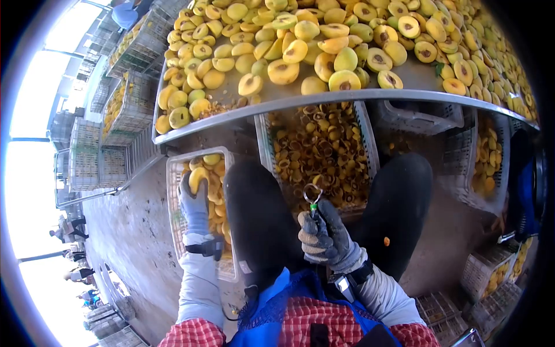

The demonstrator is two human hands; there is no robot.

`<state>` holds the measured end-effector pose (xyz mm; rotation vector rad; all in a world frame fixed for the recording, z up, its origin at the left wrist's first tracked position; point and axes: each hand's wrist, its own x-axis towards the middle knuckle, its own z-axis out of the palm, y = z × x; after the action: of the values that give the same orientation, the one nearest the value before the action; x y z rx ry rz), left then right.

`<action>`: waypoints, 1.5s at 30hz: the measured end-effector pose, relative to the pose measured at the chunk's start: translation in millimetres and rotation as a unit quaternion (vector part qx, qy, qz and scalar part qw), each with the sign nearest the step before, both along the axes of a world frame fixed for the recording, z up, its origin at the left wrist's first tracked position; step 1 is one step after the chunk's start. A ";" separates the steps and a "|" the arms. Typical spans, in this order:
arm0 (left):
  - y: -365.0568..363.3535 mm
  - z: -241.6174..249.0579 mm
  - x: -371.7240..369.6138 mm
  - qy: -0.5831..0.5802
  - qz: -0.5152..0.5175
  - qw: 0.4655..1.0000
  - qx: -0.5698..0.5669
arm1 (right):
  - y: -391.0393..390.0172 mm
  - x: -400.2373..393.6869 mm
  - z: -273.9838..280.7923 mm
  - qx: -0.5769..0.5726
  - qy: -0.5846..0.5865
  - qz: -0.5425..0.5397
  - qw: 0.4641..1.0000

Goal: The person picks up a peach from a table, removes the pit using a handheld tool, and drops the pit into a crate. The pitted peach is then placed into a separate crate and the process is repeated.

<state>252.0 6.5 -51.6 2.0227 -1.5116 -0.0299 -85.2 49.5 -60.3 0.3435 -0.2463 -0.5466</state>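
My left hand (193,199), in a grey glove, holds a yellow fruit half (198,178) over a white crate (174,220) of fruit halves beside my left knee. My right hand (325,240), also gloved, is closed around the handle of a small tool with a metal ring (313,194) and a green collar. The ring points up, between my knees. Beyond it stands a crate (367,136) filled with brownish fruit scraps. Many halved yellow fruits, some with pits showing, lie on the metal table (231,95) in front.
The table's metal edge (324,98) runs across above my knees. Crates stand below it at the right, one with fruit (488,156). More crates (87,156) are stacked at the left. A person in blue (124,14) is at the far upper left, and others are at the lower left.
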 end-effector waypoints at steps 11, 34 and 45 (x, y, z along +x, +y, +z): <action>-263.4 12.2 -101.7 -0.044 -0.175 0.958 0.223 | -33.2 -2.2 1.4 0.001 0.279 -0.005 0.960; -23.6 36.9 -237.1 0.609 -0.147 0.779 0.028 | -52.4 1.0 36.7 -0.394 0.802 -0.377 0.244; -9.5 45.0 -225.1 0.614 -0.132 0.777 0.041 | -21.6 -10.1 53.9 -0.432 0.778 -0.236 0.390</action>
<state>26.9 -3.0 -6.6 1.2371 -0.8445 -1.2787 -95.2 27.8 -6.4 -1.4152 1.2970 -0.9923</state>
